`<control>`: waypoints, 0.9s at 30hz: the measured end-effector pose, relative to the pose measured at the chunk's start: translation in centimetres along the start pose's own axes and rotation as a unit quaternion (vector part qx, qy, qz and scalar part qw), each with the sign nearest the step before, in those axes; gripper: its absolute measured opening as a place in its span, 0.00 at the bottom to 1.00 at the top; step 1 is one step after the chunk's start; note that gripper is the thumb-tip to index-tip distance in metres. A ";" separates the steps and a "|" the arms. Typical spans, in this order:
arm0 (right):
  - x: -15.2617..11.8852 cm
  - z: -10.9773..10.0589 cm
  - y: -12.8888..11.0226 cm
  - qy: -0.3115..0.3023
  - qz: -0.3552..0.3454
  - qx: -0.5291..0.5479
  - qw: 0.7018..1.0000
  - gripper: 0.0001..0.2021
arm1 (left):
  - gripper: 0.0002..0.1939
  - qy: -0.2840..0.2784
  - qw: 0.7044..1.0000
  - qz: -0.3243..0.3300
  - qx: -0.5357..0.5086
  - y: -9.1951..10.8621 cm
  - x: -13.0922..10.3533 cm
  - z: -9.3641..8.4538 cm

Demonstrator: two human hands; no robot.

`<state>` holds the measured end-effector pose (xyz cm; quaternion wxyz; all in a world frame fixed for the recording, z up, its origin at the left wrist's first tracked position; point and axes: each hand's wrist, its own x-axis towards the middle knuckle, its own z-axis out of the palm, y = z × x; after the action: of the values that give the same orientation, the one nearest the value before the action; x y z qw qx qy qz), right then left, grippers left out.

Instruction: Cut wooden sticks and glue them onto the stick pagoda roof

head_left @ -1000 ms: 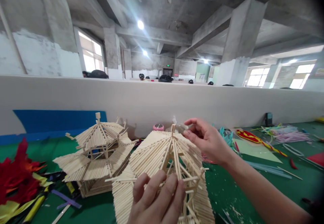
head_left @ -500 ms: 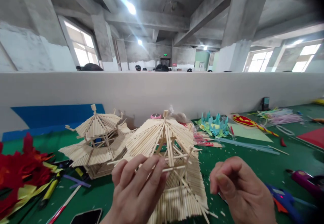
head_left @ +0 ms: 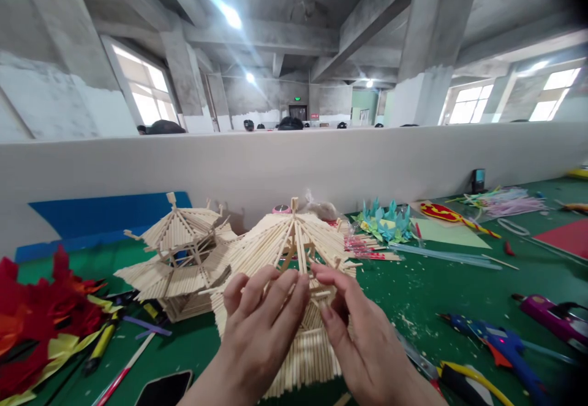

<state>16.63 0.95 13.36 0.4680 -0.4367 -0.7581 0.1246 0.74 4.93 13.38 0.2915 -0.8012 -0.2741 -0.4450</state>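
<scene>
In front of me stands a pavilion model [head_left: 266, 240] built of thin pale wooden sticks, with a pointed roof and a wider lower roof. One roof section facing me is open, showing bare ribs. My left hand [head_left: 269, 317] is closed at the model's near upper roof edge, fingers bent together, its thumb hidden. My right hand [head_left: 361, 326] curls at the same edge, index finger on the frame and thumb lower by a short stick end [head_left: 323, 294]. Both hands hide part of the lower roof. A second, similar stick pavilion [head_left: 179, 234] is behind to the left.
At right lie a blue glue gun [head_left: 500, 338], scissors [head_left: 420, 357], yellow-handled pliers [head_left: 473, 381] and a purple tool [head_left: 551, 317]. A phone [head_left: 165, 389] and red paper pieces [head_left: 46, 308] are at left. A white partition [head_left: 257, 164] runs behind.
My right hand has moved left from beside the model onto its roof edge, next to my left hand. The scissors, pliers and more of the glue gun now show.
</scene>
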 end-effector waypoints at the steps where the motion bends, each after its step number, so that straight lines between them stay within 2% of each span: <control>1: 0.2 0.2 0.0 -0.001 -0.005 -0.013 1.000 0.18 | 0.11 0.001 1.000 0.005 -0.006 0.0 -0.1 0.1; 6: 1.4 1.3 -0.2 0.030 -0.004 -0.040 0.999 0.19 | 0.13 0.011 0.999 0.014 -0.030 -0.2 0.0 0.3; 10: 1.9 1.6 -0.3 0.003 0.022 -0.021 1.000 0.20 | 0.14 0.017 0.999 0.023 -0.036 -0.5 0.1 0.3; 13: 2.0 1.4 -0.1 -0.003 0.006 -0.028 1.000 0.21 | 0.15 0.014 0.999 0.027 -0.034 -0.7 -0.1 0.4; 21: 1.8 1.6 0.9 0.018 -0.034 -0.132 0.991 0.22 | 0.15 0.015 0.999 0.031 -0.035 -0.8 -0.4 0.8; 27: 1.8 2.5 0.6 0.076 -0.007 -0.120 0.990 0.21 | 0.17 0.023 0.998 0.054 -0.015 -1.2 -0.1 0.8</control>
<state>14.55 3.22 12.73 0.4693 -0.4925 -0.7329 -0.0041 0.31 6.27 13.18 0.3089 -0.8088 -0.2170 -0.4508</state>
